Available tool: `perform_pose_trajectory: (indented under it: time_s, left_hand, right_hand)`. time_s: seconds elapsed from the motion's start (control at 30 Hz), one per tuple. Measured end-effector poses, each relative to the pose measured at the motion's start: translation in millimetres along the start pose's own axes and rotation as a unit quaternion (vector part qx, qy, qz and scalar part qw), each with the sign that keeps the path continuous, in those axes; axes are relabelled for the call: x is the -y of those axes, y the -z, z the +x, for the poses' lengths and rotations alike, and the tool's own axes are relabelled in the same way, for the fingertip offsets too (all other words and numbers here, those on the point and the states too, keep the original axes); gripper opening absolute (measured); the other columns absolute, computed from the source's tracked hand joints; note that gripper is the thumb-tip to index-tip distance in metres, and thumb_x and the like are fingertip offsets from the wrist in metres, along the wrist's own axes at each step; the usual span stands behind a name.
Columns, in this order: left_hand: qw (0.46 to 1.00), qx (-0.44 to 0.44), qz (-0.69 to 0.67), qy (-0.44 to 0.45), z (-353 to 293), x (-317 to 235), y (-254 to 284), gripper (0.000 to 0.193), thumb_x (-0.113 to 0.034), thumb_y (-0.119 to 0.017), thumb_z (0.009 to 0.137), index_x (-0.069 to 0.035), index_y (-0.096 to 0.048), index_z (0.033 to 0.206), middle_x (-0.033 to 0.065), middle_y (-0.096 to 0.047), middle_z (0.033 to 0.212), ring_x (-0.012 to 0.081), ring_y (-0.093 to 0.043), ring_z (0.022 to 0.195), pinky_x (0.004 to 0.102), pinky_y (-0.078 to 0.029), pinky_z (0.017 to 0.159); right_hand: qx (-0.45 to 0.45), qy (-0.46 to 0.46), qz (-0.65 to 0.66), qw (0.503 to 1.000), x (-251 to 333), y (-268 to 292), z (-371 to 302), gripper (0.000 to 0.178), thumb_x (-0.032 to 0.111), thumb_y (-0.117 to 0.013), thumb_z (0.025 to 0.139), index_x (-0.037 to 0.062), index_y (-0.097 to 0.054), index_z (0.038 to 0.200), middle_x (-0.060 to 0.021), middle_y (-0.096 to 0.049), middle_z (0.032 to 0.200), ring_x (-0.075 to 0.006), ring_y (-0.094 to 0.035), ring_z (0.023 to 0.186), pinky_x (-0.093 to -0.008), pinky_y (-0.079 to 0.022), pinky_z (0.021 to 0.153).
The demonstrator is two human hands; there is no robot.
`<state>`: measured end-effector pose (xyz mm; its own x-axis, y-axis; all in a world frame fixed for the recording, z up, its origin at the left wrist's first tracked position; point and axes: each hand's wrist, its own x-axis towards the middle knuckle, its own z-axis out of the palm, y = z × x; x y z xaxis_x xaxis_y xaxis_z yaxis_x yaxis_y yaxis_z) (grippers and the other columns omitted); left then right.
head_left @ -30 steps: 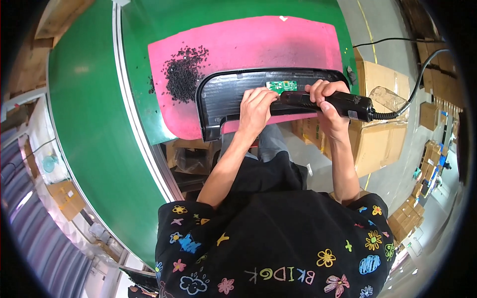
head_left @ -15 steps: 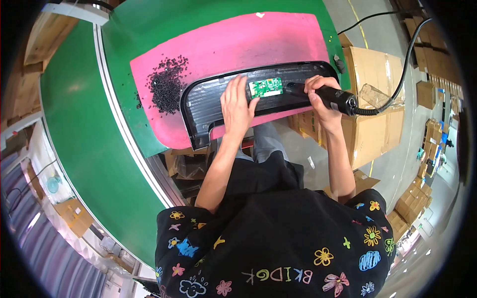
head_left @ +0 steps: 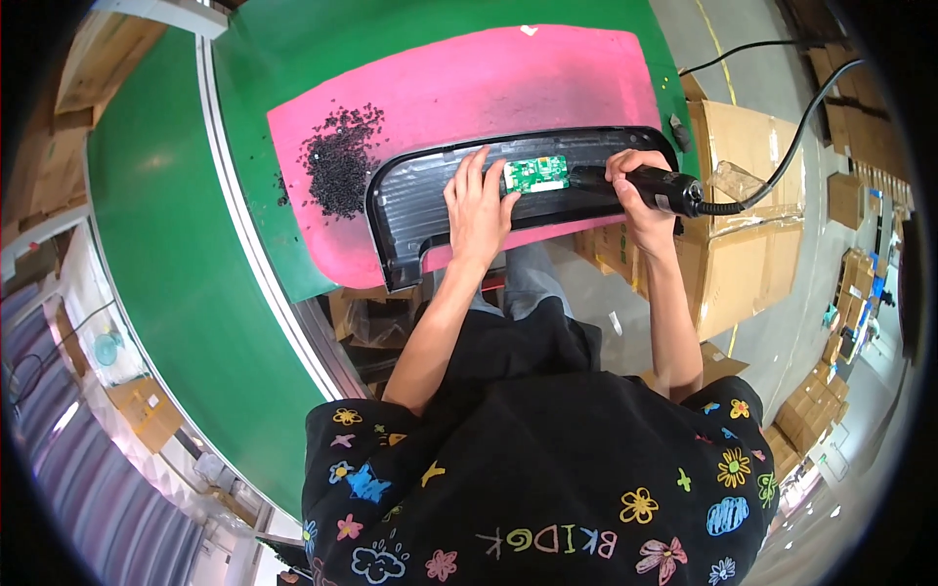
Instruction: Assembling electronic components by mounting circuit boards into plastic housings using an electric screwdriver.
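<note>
Around the driver: the right grip (head_left: 640,200) is closed about the body of the black driver (head_left: 672,192), fingers over the top and thumb along the near side.
Driver nose: points left at the board's right edge, low over the tray; whether it touches cannot be told.
Left grip: the left grip (head_left: 479,210) holds nothing, its fingers spread and reaching away from the body, the thumb set apart beside the board's near left corner; contact with the board is unclear.
Board: the green board (head_left: 536,174) lies inside the tray, between the two grips, with a white strip along its near edge.
Tray: the long black tray (head_left: 415,200) has rounded far corners, a raised rim and a leg that turns toward the person at the left.
Mat: the pink mat (head_left: 449,93) lies under the tray, with a dark smudge toward its right.
Pile: small black pieces (head_left: 337,166) are heaped on the mat left of the tray, some scattered about.
Surface: the green surface (head_left: 293,59) carries the mat; a pale rail (head_left: 217,127) runs along its left.
Cable: a black cable (head_left: 813,127) curves from the driver's rear up to the right.
Beyond: a brown carton (head_left: 752,269) stands at the right, near the surface.
</note>
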<state>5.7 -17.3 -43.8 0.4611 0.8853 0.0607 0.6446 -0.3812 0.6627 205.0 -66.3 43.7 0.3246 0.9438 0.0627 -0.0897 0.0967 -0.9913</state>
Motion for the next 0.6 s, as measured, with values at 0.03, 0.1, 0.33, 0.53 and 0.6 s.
perform_pose_trajectory:
  time_s: [0.03,0.1,0.33,0.53,0.6]
  left_hand:
    - [1.000,0.001,0.000,0.003,0.2,-0.4,0.8,0.050,-0.017,-0.071,0.075,-0.006,-0.051,0.120,0.0118,-0.041,0.134,0.0298,-0.037,0.126,0.0436,-0.030,0.101]
    - [1.000,-0.003,-0.006,-0.001,0.3,0.6,-0.6,0.049,-0.017,-0.071,0.075,-0.006,-0.051,0.119,0.0121,-0.041,0.134,0.0300,-0.036,0.126,0.0438,-0.030,0.100]
    - [0.999,0.010,-0.031,0.011,-1.2,2.5,1.8,0.054,-0.016,-0.072,0.074,-0.008,-0.049,0.123,0.0116,-0.038,0.137,0.0316,-0.034,0.128,0.0451,-0.027,0.103]
    - [0.994,0.012,-0.103,0.020,-15.7,-17.0,80.3,0.045,-0.008,-0.066,0.078,0.001,-0.048,0.118,0.0198,-0.048,0.120,0.0345,-0.045,0.114,0.0431,-0.038,0.093]
    - [0.991,-0.066,-0.068,0.094,-26.6,8.7,107.1,0.035,-0.006,-0.061,0.081,0.001,-0.049,0.113,0.0220,-0.050,0.115,0.0347,-0.051,0.104,0.0407,-0.043,0.085]
  right_hand:
    - [0.003,0.000,0.004,1.000,1.2,-1.2,1.2,0.021,-0.009,-0.059,0.078,0.0033,-0.052,0.094,-0.0066,-0.054,0.084,-0.0148,-0.051,0.082,-0.0289,-0.043,0.076]
    - [0.069,-0.001,-0.010,0.998,4.0,-4.1,3.1,0.022,-0.010,-0.058,0.078,0.0033,-0.051,0.094,-0.0064,-0.052,0.083,-0.0140,-0.050,0.080,-0.0274,-0.042,0.073]
    - [0.089,0.024,-0.039,0.995,0.9,-6.9,2.8,0.021,-0.011,-0.056,0.078,0.0036,-0.049,0.092,-0.0064,-0.050,0.080,-0.0155,-0.048,0.079,-0.0286,-0.041,0.073]
    - [0.072,0.013,-0.033,0.997,-4.3,-9.1,2.0,0.019,-0.009,-0.056,0.079,0.0042,-0.049,0.091,-0.0067,-0.052,0.083,-0.0139,-0.049,0.079,-0.0268,-0.041,0.072]
    - [0.044,0.002,-0.052,0.998,-3.2,-3.9,-0.5,0.020,-0.008,-0.058,0.079,0.0043,-0.050,0.092,-0.0061,-0.054,0.083,-0.0127,-0.050,0.079,-0.0260,-0.041,0.073]
